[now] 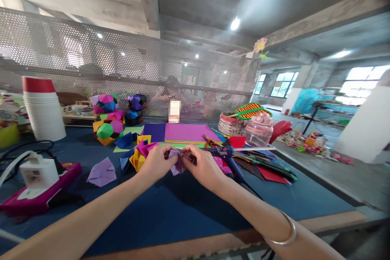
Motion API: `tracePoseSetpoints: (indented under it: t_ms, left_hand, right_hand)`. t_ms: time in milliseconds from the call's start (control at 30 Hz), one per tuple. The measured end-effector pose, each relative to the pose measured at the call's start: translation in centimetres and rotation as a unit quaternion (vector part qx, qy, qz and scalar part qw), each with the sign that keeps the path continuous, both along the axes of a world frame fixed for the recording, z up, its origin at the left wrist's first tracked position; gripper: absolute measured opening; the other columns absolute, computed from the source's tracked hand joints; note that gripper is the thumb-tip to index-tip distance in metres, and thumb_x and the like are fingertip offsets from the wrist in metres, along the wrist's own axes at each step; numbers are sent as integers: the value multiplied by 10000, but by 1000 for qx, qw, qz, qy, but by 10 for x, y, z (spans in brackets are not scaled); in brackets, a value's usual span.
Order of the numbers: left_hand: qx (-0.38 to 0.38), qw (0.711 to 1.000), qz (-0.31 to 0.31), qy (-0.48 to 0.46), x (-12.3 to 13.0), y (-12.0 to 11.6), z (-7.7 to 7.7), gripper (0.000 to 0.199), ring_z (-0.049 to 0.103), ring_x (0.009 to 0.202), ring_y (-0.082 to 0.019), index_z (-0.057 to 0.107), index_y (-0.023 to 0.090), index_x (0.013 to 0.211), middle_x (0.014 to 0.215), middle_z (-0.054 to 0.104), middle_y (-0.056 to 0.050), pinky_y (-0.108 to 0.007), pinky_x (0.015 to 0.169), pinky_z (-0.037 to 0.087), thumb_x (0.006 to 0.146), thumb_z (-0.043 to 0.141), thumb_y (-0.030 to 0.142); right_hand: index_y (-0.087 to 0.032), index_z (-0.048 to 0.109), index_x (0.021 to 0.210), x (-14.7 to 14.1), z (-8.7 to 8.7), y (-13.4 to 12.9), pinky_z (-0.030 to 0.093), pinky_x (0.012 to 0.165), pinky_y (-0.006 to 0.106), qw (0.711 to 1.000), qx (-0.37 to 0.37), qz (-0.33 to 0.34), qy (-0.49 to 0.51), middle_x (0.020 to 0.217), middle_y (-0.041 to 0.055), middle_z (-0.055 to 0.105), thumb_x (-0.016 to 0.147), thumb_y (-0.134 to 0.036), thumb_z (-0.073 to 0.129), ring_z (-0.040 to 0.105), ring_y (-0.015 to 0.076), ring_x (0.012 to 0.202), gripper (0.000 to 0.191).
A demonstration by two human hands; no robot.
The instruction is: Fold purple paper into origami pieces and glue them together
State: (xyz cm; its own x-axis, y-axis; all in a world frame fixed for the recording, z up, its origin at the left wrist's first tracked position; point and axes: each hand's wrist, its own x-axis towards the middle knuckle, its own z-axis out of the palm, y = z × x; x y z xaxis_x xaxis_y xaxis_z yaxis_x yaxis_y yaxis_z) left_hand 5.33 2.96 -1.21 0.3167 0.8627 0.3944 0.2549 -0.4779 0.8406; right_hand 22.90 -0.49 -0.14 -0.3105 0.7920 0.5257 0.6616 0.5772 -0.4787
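Note:
Between my two hands is a small folded piece of purple paper (177, 165), held just above the blue tabletop. My left hand (158, 161) pinches its left side and my right hand (199, 165) its right side, with the fingertips partly hidden behind the paper. Another folded purple paper piece (102, 172) lies on the table to the left. Close by my left hand are yellow (137, 160), pink (146, 147) and blue (125, 141) folded paper pieces. Just right of my right hand rests a dark blue glue gun (233, 162).
A pink power strip (65, 174) with a white plug (38, 172) sits at left, near stacked paper cups (44, 109). Coloured paper balls (109, 130) stand behind. Purple paper sheets (190, 133), a clear pink bottle (258, 130) and a basket (230, 125) are farther back.

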Motion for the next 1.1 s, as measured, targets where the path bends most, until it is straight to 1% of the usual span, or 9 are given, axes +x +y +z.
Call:
tracePoseSetpoints:
  t_ms: [100, 233, 367, 433, 533, 667, 833, 967, 1100]
  left_hand:
    - [2, 1000, 10, 8, 0, -1, 0, 137, 668, 644, -176, 653, 153, 779, 686, 695, -24, -259, 586, 505, 715, 546, 211]
    - [5, 1000, 10, 19, 0, -1, -2, 138, 659, 635, -167, 657, 161, 761, 666, 687, -9, -248, 576, 493, 700, 537, 189]
    - [14, 999, 10, 28, 0, 1, -3, 147, 649, 625, -166, 664, 161, 755, 655, 682, -5, -244, 563, 479, 700, 529, 181]
    - [22, 999, 8, 34, 0, -1, -2, 155, 640, 621, -165, 672, 159, 757, 652, 679, -5, -243, 560, 467, 704, 527, 177]
    - [36, 999, 3, 39, 1, -6, 1, 170, 624, 637, -162, 688, 161, 772, 667, 676, 0, -241, 572, 446, 709, 529, 173]
    - [30, 999, -1, 39, 3, -9, 2, 182, 596, 611, -152, 694, 164, 776, 656, 657, 13, -233, 544, 410, 693, 532, 173]
    - [-24, 1000, 7, 17, 1, 0, -1, 203, 611, 577, -149, 682, 147, 798, 640, 664, 7, -228, 516, 426, 677, 522, 181]
    - [-49, 998, 25, -3, -2, 2, 2, 169, 602, 559, -140, 674, 143, 776, 622, 659, 7, -225, 516, 426, 679, 556, 214]
    - [-70, 997, 27, -21, -2, -1, 4, 199, 632, 602, -160, 685, 136, 800, 684, 696, -26, -237, 534, 452, 680, 568, 245]
  right_hand:
    - [-206, 573, 1043, -1, 1, -1, 448, 727, 271, 1000, 17, -10, -7, 881, 20, 690, 884, -213, 585, 641, 176, 828, 159]
    - [-206, 605, 950, -1, 4, -2, 447, 750, 276, 997, 57, -16, -43, 918, 30, 669, 901, -210, 573, 617, 177, 875, 59]
    - [-196, 618, 936, -1, 5, -4, 444, 796, 296, 995, 88, -8, -46, 945, 53, 653, 914, -187, 540, 601, 185, 897, 81]
    - [-192, 625, 908, -1, 5, -3, 437, 787, 296, 997, 70, -6, -16, 923, 54, 651, 910, -184, 526, 597, 185, 870, 99]
    - [-183, 624, 821, 0, 4, 1, 430, 688, 268, 999, 3, -12, 47, 781, 21, 639, 892, -214, 525, 584, 164, 733, 125]
    - [-169, 607, 726, 1, 4, 6, 405, 579, 228, 996, -50, -4, 74, 651, -14, 591, 892, -269, 508, 552, 137, 626, 218]
    - [-163, 637, 866, 1, 12, 4, 442, 673, 247, 994, -54, -2, 94, 809, 22, 655, 938, -363, 459, 593, 158, 765, 277]
    - [-186, 619, 994, 11, 18, -15, 465, 681, 254, 994, -55, -12, 89, 940, 48, 671, 937, -356, 475, 611, 173, 843, 230]
    - [-225, 620, 998, 40, 19, -53, 474, 710, 259, 999, -41, -34, -7, 969, 32, 676, 902, -305, 545, 626, 166, 834, 146]
